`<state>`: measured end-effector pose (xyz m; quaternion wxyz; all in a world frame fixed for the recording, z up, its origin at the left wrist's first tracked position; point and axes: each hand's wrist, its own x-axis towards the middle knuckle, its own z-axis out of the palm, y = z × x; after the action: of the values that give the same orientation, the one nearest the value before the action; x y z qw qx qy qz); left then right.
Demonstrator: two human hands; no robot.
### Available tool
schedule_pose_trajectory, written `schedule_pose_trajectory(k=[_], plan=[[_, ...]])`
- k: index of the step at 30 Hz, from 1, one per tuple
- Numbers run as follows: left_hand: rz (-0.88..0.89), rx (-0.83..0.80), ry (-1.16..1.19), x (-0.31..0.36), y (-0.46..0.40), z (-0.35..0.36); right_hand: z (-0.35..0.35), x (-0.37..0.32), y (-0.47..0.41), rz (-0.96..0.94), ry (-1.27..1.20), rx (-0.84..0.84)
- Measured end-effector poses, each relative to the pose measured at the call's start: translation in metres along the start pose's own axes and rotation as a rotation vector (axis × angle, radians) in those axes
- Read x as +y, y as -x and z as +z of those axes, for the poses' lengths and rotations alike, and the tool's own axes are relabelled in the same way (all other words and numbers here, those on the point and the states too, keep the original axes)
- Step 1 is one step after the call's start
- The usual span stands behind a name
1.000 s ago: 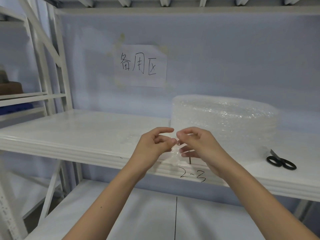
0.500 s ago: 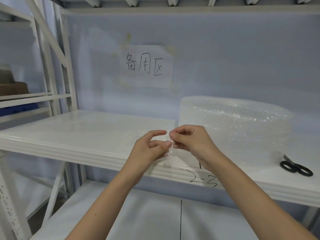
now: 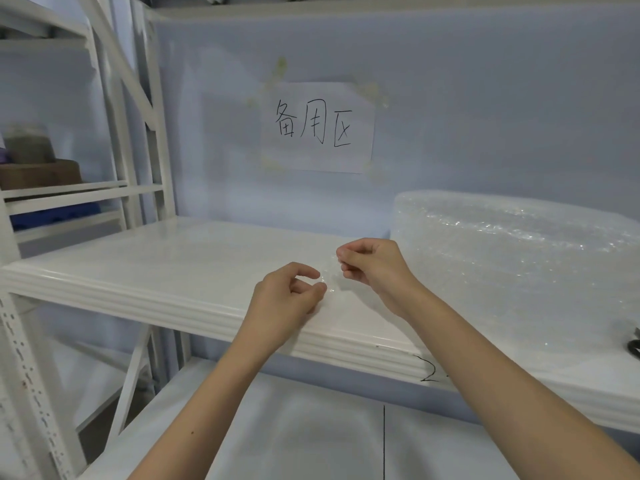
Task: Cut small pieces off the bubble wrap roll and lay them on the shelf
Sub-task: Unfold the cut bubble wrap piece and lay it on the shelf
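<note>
A small clear piece of bubble wrap [image 3: 331, 278] is stretched between both hands, just above the white shelf [image 3: 180, 261]. My left hand [image 3: 289, 294] pinches its lower left edge with thumb and forefinger. Its upper right edge is pinched by my right hand [image 3: 372, 263], whose fingers are curled. The big bubble wrap roll [image 3: 519, 258] lies flat on the shelf to the right of my hands. Black scissors [image 3: 635, 348] show only as a sliver at the right edge of the view.
A paper sign [image 3: 317, 128] with handwritten characters is taped to the blue wall behind. White rack uprights [image 3: 138, 116] stand at the left, with boxes [image 3: 38, 173] on a neighbouring shelf. A lower shelf [image 3: 311, 438] lies under my forearms.
Both hands have carried the small piece forward and left over the shelf, away from the roll. The view has swung left, so the scissors are almost out of frame.
</note>
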<state>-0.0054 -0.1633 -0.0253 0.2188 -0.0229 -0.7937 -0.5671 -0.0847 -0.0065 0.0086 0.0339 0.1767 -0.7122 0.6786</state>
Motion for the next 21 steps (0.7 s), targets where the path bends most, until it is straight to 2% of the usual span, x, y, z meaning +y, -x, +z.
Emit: schedule_pose_trajectory(k=[11, 21], plan=[[-0.021, -0.005, -0.006, -0.002, -0.011, -0.007, 0.001, 0.024, -0.025, 0.072, 0.147, -0.034], [-0.043, 0.001, 0.021, -0.001, -0.010, -0.008, 0.001, 0.032, -0.030, -0.001, 0.540, 0.073]])
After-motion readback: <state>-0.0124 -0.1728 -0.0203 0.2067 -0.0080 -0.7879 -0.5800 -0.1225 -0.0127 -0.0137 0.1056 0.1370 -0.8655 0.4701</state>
